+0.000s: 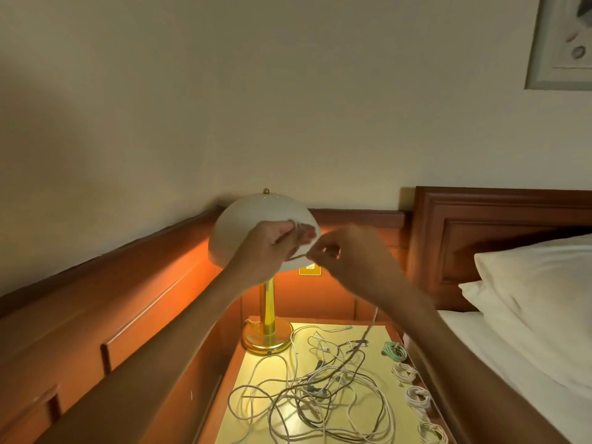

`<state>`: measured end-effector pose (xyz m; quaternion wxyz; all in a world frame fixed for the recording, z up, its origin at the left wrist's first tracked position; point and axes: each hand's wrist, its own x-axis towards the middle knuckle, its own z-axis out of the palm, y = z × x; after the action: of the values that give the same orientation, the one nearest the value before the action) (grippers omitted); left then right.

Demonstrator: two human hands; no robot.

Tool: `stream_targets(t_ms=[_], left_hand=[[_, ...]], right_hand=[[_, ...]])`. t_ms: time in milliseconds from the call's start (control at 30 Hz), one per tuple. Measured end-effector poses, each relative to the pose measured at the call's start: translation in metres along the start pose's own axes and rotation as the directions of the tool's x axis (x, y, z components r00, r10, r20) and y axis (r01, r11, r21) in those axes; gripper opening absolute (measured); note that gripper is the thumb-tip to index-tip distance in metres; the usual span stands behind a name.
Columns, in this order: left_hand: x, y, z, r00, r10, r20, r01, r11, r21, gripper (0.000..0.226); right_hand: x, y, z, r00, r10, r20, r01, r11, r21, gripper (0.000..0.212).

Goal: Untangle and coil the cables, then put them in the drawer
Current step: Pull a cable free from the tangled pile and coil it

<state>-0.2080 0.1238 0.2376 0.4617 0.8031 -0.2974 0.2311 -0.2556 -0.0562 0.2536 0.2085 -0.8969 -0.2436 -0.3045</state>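
Both my hands are raised in front of the lamp shade. My left hand [272,248] and my right hand [346,251] pinch the same grey cable [371,322], which hangs from my right hand down to the nightstand [253,376]. A tangle of white and grey cables [317,389] lies spread over the nightstand top. Along its right edge sit coiled cables: a green coil [395,350] at the back and several white coils [418,398] in a row toward me. No drawer is visible.
A brass lamp [267,328] with a white dome shade stands lit at the nightstand's back left. Wood panelling runs along the left wall. A bed with white pillows [538,283] and a wooden headboard [480,238] lies to the right.
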Motion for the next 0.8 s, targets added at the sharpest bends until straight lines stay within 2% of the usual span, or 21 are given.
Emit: stream_targets(t_ms=[33, 67, 133, 200, 267, 333, 400, 467, 500, 600, 633, 667, 700, 767, 800], left_hand=[[-0.001, 0.002, -0.002, 0.993, -0.018, 0.114, 0.014, 0.999, 0.035, 0.037], [0.0, 0.006, -0.006, 0.974, -0.076, 0.215, 0.08, 0.997, -0.009, 0.033], [0.001, 0.014, -0.018, 0.893, -0.197, 0.404, 0.304, 0.927, -0.219, 0.034], [0.002, 0.019, -0.032, 0.82, -0.19, 0.539, 0.42, 0.84, -0.344, 0.035], [0.001, 0.022, -0.041, 0.804, -0.125, 0.581, 0.456, 0.756, -0.469, 0.035], [0.003, 0.031, -0.044, 0.852, -0.079, 0.518, 0.46, 0.586, -0.667, 0.038], [0.007, 0.04, -0.039, 0.912, -0.102, 0.396, 0.405, 0.36, -0.84, 0.037], [0.012, 0.044, -0.032, 0.943, -0.146, 0.3, 0.321, 0.154, -0.935, 0.035], [0.015, 0.043, -0.028, 0.952, -0.173, 0.253, 0.271, 0.088, -0.958, 0.034], [0.024, 0.036, -0.017, 0.962, -0.244, 0.124, 0.121, -0.028, -0.992, 0.034], [0.027, 0.034, -0.013, 0.955, -0.283, 0.087, 0.08, -0.036, -0.996, 0.035], [0.029, 0.033, -0.008, 0.946, -0.322, 0.039, 0.048, 0.019, -0.999, 0.035], [0.03, 0.032, -0.002, 0.935, -0.355, -0.023, 0.022, 0.121, -0.992, 0.035], [0.029, 0.025, 0.011, 0.914, -0.368, -0.171, 0.001, 0.424, -0.906, 0.03], [0.028, 0.02, 0.014, 0.913, -0.318, -0.254, -0.003, 0.618, -0.786, 0.028]], right_hand=[[0.011, 0.004, -0.008, 0.999, -0.049, -0.014, 0.048, 0.998, -0.044, 0.019], [0.022, 0.008, -0.017, 0.996, -0.086, -0.006, 0.085, 0.995, -0.044, 0.019], [0.042, 0.016, -0.035, 0.99, -0.134, 0.036, 0.131, 0.989, 0.073, 0.023], [0.057, 0.022, -0.046, 0.988, -0.146, 0.052, 0.131, 0.965, 0.227, 0.026], [0.066, 0.028, -0.045, 0.99, -0.139, 0.04, 0.108, 0.897, 0.428, 0.027], [0.07, 0.029, -0.032, 0.996, -0.084, 0.015, 0.056, 0.769, 0.637, 0.027], [0.066, 0.025, -0.013, 0.999, 0.032, 0.009, -0.028, 0.679, 0.733, 0.026], [0.051, 0.018, 0.008, 0.994, 0.106, 0.031, -0.095, 0.679, 0.728, 0.024], [0.041, 0.015, 0.018, 0.991, 0.123, 0.047, -0.119, 0.683, 0.72, 0.025], [0.012, 0.003, 0.038, 0.98, 0.179, 0.085, -0.19, 0.721, 0.666, 0.028], [0.003, -0.001, 0.042, 0.98, 0.172, 0.099, -0.196, 0.764, 0.615, 0.028], [-0.004, -0.005, 0.043, 0.982, 0.151, 0.113, -0.188, 0.82, 0.541, 0.028], [-0.009, -0.008, 0.043, 0.986, 0.119, 0.12, -0.161, 0.876, 0.455, 0.027], [-0.012, -0.013, 0.032, 0.992, 0.077, 0.1, -0.103, 0.95, 0.294, 0.028], [-0.01, -0.015, 0.023, 0.994, 0.063, 0.088, -0.081, 0.973, 0.217, 0.027]])
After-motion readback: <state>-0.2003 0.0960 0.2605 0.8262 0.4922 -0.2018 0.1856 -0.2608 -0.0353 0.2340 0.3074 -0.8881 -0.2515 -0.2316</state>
